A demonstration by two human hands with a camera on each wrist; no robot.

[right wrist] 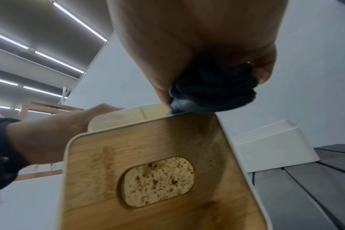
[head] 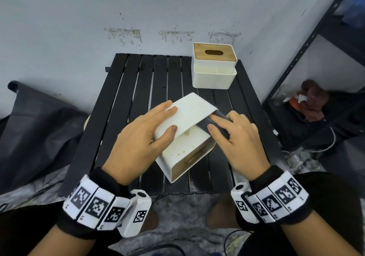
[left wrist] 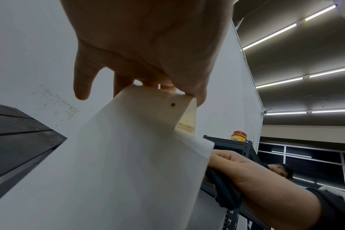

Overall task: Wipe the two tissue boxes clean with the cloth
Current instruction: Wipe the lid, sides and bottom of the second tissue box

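The near tissue box point(head: 185, 135), tipped on the desk point(head: 122, 101), is gripped by the left hand point(head: 138, 137); the cloth point(head: 215, 124), bunched in the right hand point(head: 237, 137), is pressed against its right edge. It seems light, stiff and smooth, best held by its walls. The far tissue box point(head: 214, 66) stands untouched.

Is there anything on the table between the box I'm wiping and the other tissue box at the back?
Nothing visible. The bare black slats of the table run between the tipped tissue box under your left hand and the second tissue box at the back right. Your right hand holds the cloth.
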